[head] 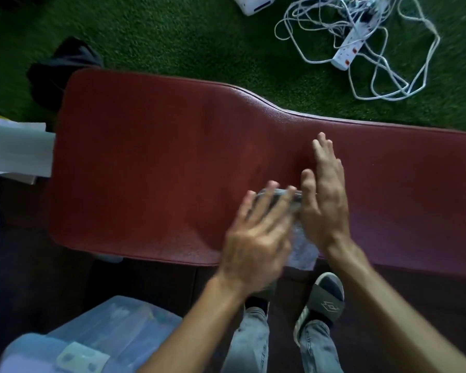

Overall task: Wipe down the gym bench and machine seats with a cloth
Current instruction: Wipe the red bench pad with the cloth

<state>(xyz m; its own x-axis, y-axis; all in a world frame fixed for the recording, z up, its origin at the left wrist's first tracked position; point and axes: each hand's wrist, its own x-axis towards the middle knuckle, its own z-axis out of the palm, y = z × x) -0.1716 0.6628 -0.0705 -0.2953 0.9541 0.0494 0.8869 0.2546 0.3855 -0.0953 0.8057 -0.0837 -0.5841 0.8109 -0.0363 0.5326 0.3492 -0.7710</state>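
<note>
No legible writing; a diamond logo marks the slide sandal [324,302]. Left hand [256,238], motion-blurred, fingers spread flat on the pale cloth [303,250] at the maroon counter's [151,157] near edge. Right hand [324,200] flat, fingers straight, beside it. Cloth mostly hidden. Power strip [351,48] on green turf [172,36]; plastic bin [97,335] cut off.

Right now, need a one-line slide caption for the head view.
Both hands, left hand and right hand, press flat on a cloth at the near edge of a red bench on green turf.
</note>
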